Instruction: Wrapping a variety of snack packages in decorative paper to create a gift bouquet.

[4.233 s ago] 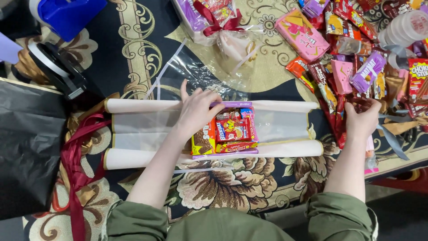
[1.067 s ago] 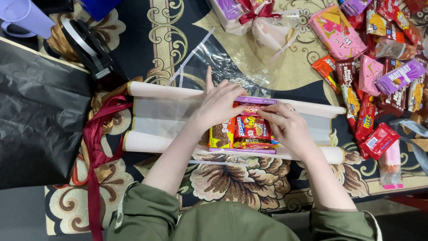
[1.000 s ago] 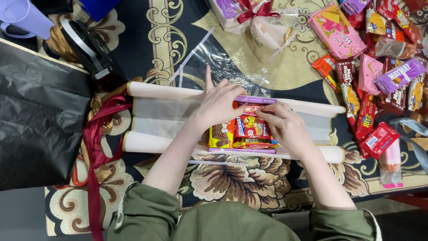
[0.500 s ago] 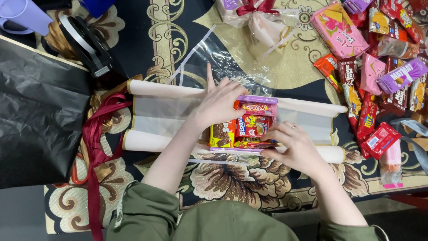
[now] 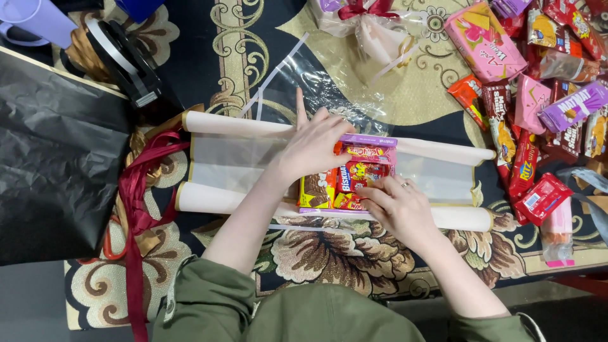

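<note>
Both hands rested on a small stack of snack packets (image 5: 354,180) lying on a half-unrolled sheet of translucent wrap (image 5: 234,166). Left hand (image 5: 313,144) lay flat with fingers spread over the stack's far left corner, gripping nothing. Right hand (image 5: 400,206), a ring on one finger, touched the near edge with curled fingertips; whether it pinched a packet could not be told. Far left sat black tissue paper (image 5: 54,152), a tape dispenser (image 5: 123,60) and dark red ribbon (image 5: 136,209). Behind the stack lay a clear cellophane bag (image 5: 323,82). Right of the wrap, loose snack packets (image 5: 538,95) covered the patterned cloth (image 5: 316,253).
</note>
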